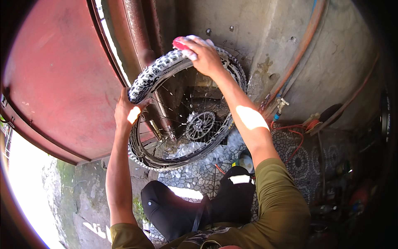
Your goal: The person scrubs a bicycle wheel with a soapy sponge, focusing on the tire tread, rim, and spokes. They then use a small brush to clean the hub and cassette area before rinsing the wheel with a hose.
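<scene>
A bicycle wheel (143, 81) with a knobby tyre stands tilted in front of me, white foam caught between its knobs. Thin spokes run to the hub, where a disc rotor (200, 126) shows. My left hand (127, 110) grips the tyre and rim at the wheel's left side, thumb inside the rim. At the top of the tyre, my right hand (203, 54) presses a red scrubbing brush or sponge (180, 43) covered in suds; its underside is hidden. Foam flecks dot the spokes.
A red metal gate (62, 83) is at the left, beside a concrete wall (232, 25). On the right, a tap (282, 103) with a blue fitting stands near an orange hose (296, 133). Foam lies on the patterned tile floor (195, 174). A small container (245, 162) sits by my knee.
</scene>
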The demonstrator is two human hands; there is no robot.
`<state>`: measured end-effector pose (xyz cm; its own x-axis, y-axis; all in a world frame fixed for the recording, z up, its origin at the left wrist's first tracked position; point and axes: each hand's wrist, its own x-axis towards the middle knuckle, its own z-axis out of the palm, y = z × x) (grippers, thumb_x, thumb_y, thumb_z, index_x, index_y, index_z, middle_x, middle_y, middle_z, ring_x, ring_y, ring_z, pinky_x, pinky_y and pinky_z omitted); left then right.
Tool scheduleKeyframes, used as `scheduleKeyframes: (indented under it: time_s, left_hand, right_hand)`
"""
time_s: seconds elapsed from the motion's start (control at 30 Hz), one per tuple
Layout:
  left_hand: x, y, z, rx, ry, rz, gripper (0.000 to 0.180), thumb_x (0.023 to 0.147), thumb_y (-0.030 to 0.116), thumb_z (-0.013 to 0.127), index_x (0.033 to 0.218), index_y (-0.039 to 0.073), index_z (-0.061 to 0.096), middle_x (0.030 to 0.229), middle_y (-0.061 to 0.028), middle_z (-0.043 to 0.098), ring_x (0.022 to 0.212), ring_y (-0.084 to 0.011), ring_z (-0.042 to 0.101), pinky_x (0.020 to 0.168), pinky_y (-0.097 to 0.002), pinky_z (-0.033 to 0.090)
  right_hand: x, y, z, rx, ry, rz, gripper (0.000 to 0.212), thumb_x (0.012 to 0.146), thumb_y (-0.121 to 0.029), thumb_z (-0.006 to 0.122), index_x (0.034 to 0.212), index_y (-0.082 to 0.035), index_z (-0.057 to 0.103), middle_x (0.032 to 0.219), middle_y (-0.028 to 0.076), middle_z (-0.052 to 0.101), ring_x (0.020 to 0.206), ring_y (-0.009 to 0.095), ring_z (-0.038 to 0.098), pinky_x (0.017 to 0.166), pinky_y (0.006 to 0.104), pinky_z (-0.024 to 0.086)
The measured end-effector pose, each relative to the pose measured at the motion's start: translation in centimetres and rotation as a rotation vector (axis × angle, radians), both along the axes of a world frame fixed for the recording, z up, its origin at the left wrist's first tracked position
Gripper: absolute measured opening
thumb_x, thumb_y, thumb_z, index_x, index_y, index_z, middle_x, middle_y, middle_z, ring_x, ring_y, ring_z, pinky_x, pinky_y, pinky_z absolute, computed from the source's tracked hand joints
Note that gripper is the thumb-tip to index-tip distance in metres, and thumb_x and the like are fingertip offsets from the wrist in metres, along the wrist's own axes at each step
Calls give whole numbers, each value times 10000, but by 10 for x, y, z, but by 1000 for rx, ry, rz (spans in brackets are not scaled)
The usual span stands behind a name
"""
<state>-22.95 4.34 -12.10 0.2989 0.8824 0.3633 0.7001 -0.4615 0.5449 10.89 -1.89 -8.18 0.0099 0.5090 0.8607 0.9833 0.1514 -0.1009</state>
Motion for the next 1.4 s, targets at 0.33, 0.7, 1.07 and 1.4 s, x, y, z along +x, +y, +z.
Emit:
scheduleKeyframes:
  time_s: [0.33,0.7,1.07,1.4]
  left_hand:
    - [6,-1,-1,-6,-10,-6,831,730,542,955,1311,74,590,1220,-238,752,1127,-451,730,922,-539,581]
    - [26,-6,-1,-23,-47,-35,926,676,599,972,1339,61,612,1192,-237,774,1145,-426,739,952,-536,580]
    - [9,-5,2,-19,-19,-14,899,696,604,955,1320,67,595,1213,-230,761,1150,-429,730,942,-536,578]
    - [6,-5,5,-46,-10,14,964,675,581,978,1375,38,599,1209,-248,769,1167,-421,734,961,-519,570]
  right_hand:
    - [-2,-29,-8,53,288,140,430,956,-69,724,1362,-212,727,1260,120,763,1121,340,743,944,433,601]
    - [108,-72,5,-276,456,-345,457,1008,-135,698,1441,-281,698,1347,91,757,1226,278,734,1038,392,586]
    - [-12,-21,-30,71,148,75,592,915,-82,775,1452,-298,652,1374,130,716,1033,353,745,911,480,620]
    - [-110,-24,-28,-36,666,169,330,990,-202,743,1296,-112,658,1047,128,722,958,313,711,866,462,582]
